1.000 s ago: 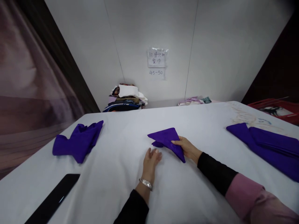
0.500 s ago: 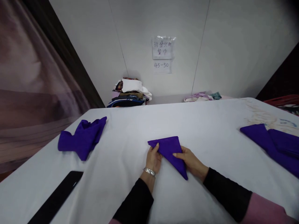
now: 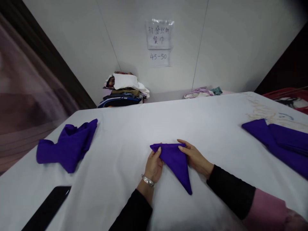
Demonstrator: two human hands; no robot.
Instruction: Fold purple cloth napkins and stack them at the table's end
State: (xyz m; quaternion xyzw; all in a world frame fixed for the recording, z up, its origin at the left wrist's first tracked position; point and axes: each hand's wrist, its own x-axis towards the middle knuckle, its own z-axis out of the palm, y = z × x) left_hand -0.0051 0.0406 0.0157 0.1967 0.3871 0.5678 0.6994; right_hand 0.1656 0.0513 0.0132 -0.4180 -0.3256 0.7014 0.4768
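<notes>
Between my hands is a purple napkin, folded into a triangle with its long point hanging toward me. My left hand, with a silver bangle at the wrist, pinches its left corner, thumb on top and fingers behind. At the top right corner, my right hand grips the cloth between thumb and fingers. Part of the right fingers is hidden behind the napkin. The triangle is held over the white-covered table; whether it touches the cloth I cannot tell.
On the left lies a crumpled purple cloth, with a long black flat object nearer me. More purple cloth lies folded at right. Behind the table's far edge are a clothes pile and smaller fabrics, below a wall sign.
My right hand has slid up from the napkin's right side to its top right corner. The lower point now hangs lower. The left hand keeps its pinch, and the whole view has shifted slightly.
</notes>
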